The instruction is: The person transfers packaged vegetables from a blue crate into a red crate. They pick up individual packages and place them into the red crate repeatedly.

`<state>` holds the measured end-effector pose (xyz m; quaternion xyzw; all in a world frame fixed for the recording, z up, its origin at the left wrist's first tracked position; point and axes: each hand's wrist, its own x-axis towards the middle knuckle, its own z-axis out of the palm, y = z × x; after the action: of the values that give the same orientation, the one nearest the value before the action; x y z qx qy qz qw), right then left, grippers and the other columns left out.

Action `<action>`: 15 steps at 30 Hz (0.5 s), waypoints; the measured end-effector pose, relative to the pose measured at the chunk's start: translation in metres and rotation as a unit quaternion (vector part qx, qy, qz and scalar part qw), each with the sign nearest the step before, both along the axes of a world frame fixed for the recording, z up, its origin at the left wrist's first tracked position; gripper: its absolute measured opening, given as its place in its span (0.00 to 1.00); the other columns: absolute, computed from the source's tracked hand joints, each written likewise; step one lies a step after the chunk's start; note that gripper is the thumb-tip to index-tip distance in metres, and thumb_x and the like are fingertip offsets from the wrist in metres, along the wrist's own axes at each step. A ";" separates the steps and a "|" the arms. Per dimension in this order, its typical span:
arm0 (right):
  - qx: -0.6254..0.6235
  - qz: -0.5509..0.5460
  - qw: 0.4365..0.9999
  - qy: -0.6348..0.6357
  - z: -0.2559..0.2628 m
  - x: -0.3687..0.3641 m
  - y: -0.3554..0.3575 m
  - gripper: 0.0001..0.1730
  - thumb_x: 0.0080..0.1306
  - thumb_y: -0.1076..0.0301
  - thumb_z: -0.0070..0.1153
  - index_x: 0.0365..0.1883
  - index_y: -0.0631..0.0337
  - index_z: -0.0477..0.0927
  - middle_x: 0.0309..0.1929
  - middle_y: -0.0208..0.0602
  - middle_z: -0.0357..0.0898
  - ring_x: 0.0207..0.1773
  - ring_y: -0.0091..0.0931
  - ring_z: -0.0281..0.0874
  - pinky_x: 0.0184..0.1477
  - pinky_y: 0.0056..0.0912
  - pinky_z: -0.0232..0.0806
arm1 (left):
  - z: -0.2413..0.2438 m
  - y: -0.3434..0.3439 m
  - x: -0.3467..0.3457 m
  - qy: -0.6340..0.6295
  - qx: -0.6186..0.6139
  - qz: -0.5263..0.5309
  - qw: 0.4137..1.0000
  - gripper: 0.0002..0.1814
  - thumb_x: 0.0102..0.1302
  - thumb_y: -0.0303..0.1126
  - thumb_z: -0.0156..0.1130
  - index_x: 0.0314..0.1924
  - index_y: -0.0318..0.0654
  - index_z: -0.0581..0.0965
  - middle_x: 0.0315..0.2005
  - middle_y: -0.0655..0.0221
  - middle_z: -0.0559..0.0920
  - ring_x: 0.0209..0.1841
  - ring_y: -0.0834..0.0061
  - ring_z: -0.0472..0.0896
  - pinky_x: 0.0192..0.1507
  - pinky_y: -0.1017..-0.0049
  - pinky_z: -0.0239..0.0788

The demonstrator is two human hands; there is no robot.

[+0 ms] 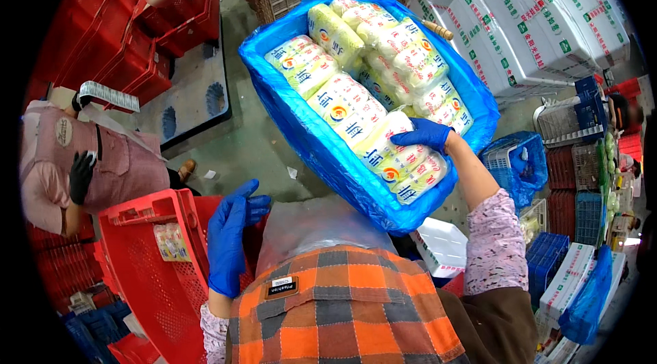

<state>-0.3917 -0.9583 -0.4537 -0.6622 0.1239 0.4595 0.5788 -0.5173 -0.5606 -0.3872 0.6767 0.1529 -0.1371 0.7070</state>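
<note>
Before me stands a crate lined with blue plastic film (287, 122), filled with printed clear-plastic packs of pale green-white vegetables (349, 107). My right hand (423, 135), in a blue glove, grips the upper end of the nearest vegetable pack (400, 158), its fingers over the top. That pack lies along the near end of the lined crate. My left hand (231, 238), also blue-gloved, is held empty over the edge of a red plastic crate (149, 282), the thumb apart from the fingers. One similar pack (172, 242) lies inside the red crate.
A person in a pink apron (123, 158) stands at the left, holding a printed strip (109, 97). Red crates (113, 30) are stacked by a pallet (197, 86). White printed boxes (528, 20) rise behind the lined crate, near a wooden handle (437, 29). More crates (587, 215) stand right.
</note>
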 end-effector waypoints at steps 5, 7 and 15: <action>-0.264 0.082 0.922 -0.271 0.026 -0.020 0.012 0.41 0.49 0.52 0.71 0.56 0.65 0.70 0.51 0.43 0.77 0.50 0.31 0.77 0.54 0.33 0.69 | -0.002 -0.042 0.008 0.024 -0.045 -0.029 0.998 0.18 0.71 0.36 0.50 0.58 0.39 0.72 0.45 0.61 0.80 0.45 0.77 0.77 0.50 0.77 0.68; -0.190 -0.030 0.936 -0.294 0.032 -0.017 -0.002 0.40 0.50 0.52 0.70 0.56 0.65 0.70 0.50 0.42 0.77 0.49 0.30 0.77 0.52 0.32 0.69 | -0.005 -0.063 0.010 -0.008 -0.039 -0.029 0.999 0.21 0.70 0.36 0.53 0.61 0.38 0.69 0.46 0.61 0.80 0.47 0.75 0.77 0.49 0.77 0.68; 0.351 -0.390 0.831 -0.183 0.057 -0.027 0.052 0.32 0.65 0.56 0.57 0.62 0.62 0.64 0.57 0.44 0.73 0.55 0.35 0.75 0.54 0.41 0.71 | 0.008 -0.128 0.018 -0.086 -0.225 -0.082 0.967 0.36 0.62 0.28 0.62 0.68 0.39 0.56 0.54 0.62 0.75 0.53 0.69 0.76 0.53 0.71 0.70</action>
<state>-0.4185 -0.9066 -0.3971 -0.3831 0.0937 0.0785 0.9156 -0.4991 -0.6889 -0.3790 0.5197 0.0004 -0.1666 0.8379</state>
